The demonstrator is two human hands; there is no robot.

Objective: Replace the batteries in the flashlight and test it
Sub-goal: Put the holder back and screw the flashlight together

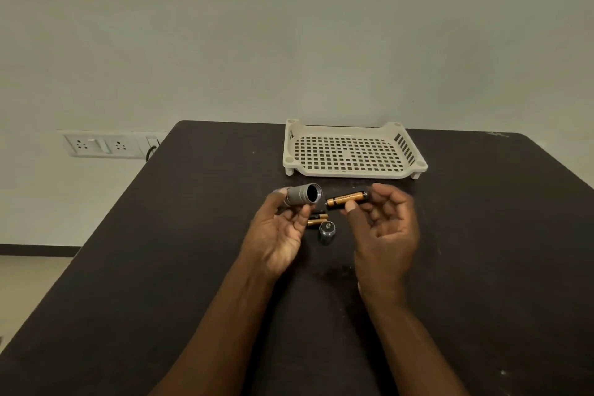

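My left hand (279,235) holds the grey flashlight body (302,194) above the dark table, its open end turned to the right. My right hand (382,228) pinches a copper-and-black battery (345,199) lying level, its tip a short way from the flashlight's opening. Below them on the table lie two more batteries (316,219), partly hidden by my left thumb. The flashlight's end cap (327,231) stands beside them.
A cream perforated plastic tray (353,151) sits at the back of the dark table (160,267), against the wall. Wall sockets (106,145) with a cable are at the left, beyond the table's edge.
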